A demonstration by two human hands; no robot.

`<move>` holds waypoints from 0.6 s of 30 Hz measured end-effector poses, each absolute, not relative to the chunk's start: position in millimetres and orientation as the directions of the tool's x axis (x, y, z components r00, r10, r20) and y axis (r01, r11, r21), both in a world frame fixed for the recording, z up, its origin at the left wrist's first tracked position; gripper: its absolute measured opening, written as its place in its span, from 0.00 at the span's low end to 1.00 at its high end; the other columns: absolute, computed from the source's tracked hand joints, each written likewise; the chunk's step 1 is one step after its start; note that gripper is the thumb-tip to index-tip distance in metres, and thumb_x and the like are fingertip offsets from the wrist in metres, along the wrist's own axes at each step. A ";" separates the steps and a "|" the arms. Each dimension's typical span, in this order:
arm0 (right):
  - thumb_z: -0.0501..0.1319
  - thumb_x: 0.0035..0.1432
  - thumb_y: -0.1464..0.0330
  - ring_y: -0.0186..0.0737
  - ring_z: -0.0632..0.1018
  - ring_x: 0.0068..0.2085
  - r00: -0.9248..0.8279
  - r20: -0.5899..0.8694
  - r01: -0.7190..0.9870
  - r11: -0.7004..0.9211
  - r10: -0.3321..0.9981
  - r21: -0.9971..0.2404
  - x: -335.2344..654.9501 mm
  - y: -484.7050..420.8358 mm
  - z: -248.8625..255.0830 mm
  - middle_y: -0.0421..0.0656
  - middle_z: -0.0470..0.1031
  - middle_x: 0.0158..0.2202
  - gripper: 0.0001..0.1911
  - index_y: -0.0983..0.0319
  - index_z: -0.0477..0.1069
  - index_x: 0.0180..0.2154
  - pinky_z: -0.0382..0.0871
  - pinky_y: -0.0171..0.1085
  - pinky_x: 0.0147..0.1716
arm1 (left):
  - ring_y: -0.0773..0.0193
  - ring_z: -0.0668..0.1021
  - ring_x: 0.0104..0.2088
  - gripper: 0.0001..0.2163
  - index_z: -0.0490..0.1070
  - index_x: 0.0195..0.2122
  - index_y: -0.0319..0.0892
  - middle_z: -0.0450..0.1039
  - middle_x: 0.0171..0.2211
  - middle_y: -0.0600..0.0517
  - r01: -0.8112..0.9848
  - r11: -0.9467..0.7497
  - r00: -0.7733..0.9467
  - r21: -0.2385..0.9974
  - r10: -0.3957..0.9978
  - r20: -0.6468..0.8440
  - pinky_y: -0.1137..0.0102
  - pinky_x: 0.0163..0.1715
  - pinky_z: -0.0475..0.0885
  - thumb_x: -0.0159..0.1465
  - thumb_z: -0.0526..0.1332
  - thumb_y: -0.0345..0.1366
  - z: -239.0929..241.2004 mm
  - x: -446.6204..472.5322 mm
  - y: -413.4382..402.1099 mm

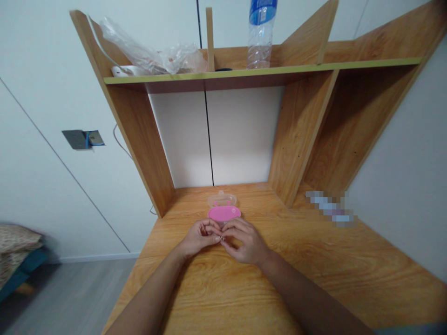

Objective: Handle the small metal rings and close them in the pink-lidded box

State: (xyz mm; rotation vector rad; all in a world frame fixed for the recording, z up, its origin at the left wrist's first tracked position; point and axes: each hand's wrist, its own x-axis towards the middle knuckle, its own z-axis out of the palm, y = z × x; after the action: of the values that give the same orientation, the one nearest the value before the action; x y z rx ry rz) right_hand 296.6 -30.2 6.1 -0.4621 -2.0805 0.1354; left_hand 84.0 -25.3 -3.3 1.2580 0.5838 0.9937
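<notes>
My left hand (199, 239) and my right hand (247, 243) meet over the desk, fingertips pinched together. Between them shows a small shiny ring-shaped piece (222, 238), too small to make out in detail; both hands seem to grip it. Just beyond the fingers lies a pink oval case (224, 213), its near edge partly hidden by my hands. Its clear lid (222, 200) is folded back toward the wall.
The wooden desk (223, 288) carries a shelf unit (223, 81). A plastic bottle (260, 42) and a crumpled clear bag (167, 58) stand on the shelf. At right lies a blurred-out item (330, 208). An opened wall socket (84, 139) is left of the desk.
</notes>
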 end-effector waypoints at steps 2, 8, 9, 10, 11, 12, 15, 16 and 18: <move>0.67 0.56 0.73 0.43 0.79 0.41 -0.468 0.801 0.268 0.923 0.374 -0.274 296.5 -30.6 6.8 0.45 0.79 0.40 0.11 0.56 0.75 0.42 0.74 0.43 0.42 | 0.69 0.82 0.30 0.16 0.73 0.35 0.36 0.84 0.31 0.49 -0.290 0.000 0.482 0.957 0.864 0.145 0.75 0.36 0.73 0.53 0.78 0.34 -3.7 83.7 -25.0; 0.67 0.57 0.72 0.44 0.79 0.41 -0.473 0.796 0.280 0.921 0.377 -0.270 296.9 -29.6 6.1 0.45 0.79 0.40 0.12 0.57 0.76 0.44 0.74 0.43 0.41 | 0.68 0.83 0.31 0.17 0.73 0.36 0.36 0.85 0.32 0.48 -0.288 0.016 0.483 0.958 0.866 0.130 0.75 0.36 0.74 0.52 0.78 0.33 -6.5 81.9 -24.4; 0.67 0.57 0.72 0.44 0.79 0.41 -0.473 0.796 0.281 0.921 0.377 -0.269 297.0 -29.3 5.7 0.45 0.79 0.40 0.12 0.57 0.76 0.44 0.74 0.43 0.41 | 0.68 0.83 0.31 0.17 0.72 0.36 0.36 0.85 0.32 0.48 -0.286 0.018 0.481 0.958 0.868 0.128 0.75 0.36 0.74 0.52 0.78 0.32 -7.1 81.8 -24.3; 0.67 0.57 0.72 0.44 0.79 0.41 -0.474 0.796 0.282 0.921 0.377 -0.268 297.1 -29.1 5.4 0.45 0.79 0.40 0.12 0.56 0.76 0.44 0.74 0.43 0.42 | 0.68 0.83 0.31 0.17 0.72 0.35 0.36 0.85 0.32 0.48 -0.285 0.019 0.479 0.958 0.869 0.125 0.75 0.35 0.74 0.51 0.78 0.32 -7.7 81.8 -24.1; 0.66 0.57 0.73 0.44 0.79 0.41 -0.474 0.796 0.283 0.921 0.376 -0.266 297.2 -28.8 5.2 0.45 0.79 0.40 0.12 0.56 0.76 0.44 0.74 0.43 0.42 | 0.67 0.83 0.30 0.17 0.72 0.35 0.36 0.85 0.32 0.47 -0.283 0.021 0.477 0.959 0.871 0.122 0.74 0.35 0.74 0.51 0.78 0.32 -8.4 81.8 -23.9; 0.66 0.58 0.73 0.44 0.79 0.41 -0.475 0.797 0.283 0.922 0.374 -0.265 297.3 -28.7 5.0 0.45 0.79 0.40 0.12 0.56 0.76 0.44 0.74 0.43 0.42 | 0.67 0.83 0.30 0.17 0.72 0.35 0.36 0.85 0.32 0.48 -0.281 0.022 0.474 0.959 0.873 0.119 0.74 0.35 0.74 0.51 0.78 0.32 -9.0 81.9 -23.7; 0.66 0.58 0.73 0.43 0.79 0.40 -0.474 0.799 0.285 0.923 0.371 -0.259 297.3 -28.2 4.9 0.44 0.79 0.39 0.12 0.56 0.76 0.45 0.74 0.43 0.41 | 0.67 0.83 0.29 0.16 0.72 0.34 0.36 0.85 0.31 0.48 -0.275 0.022 0.460 0.961 0.881 0.112 0.74 0.35 0.74 0.51 0.78 0.33 -10.5 81.9 -22.9; 0.66 0.58 0.73 0.43 0.79 0.41 -0.473 0.800 0.287 0.923 0.370 -0.257 297.2 -28.1 4.9 0.44 0.79 0.39 0.12 0.56 0.76 0.45 0.74 0.43 0.41 | 0.68 0.83 0.29 0.16 0.72 0.34 0.36 0.84 0.31 0.48 -0.273 0.021 0.454 0.962 0.884 0.110 0.75 0.35 0.74 0.51 0.78 0.33 -10.8 81.7 -22.5; 0.66 0.58 0.73 0.44 0.79 0.41 -0.472 0.801 0.289 0.923 0.369 -0.254 297.0 -27.7 5.0 0.44 0.79 0.39 0.12 0.56 0.76 0.44 0.74 0.43 0.41 | 0.68 0.83 0.29 0.16 0.73 0.33 0.36 0.84 0.30 0.49 -0.268 0.017 0.442 0.963 0.891 0.107 0.75 0.34 0.74 0.51 0.79 0.33 -11.1 81.0 -21.8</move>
State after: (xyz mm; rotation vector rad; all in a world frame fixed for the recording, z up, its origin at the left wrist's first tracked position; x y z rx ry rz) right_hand 297.0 -27.7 5.0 -0.4688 -2.0935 0.1019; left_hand 81.0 -21.8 -11.1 1.2316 0.6507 1.0064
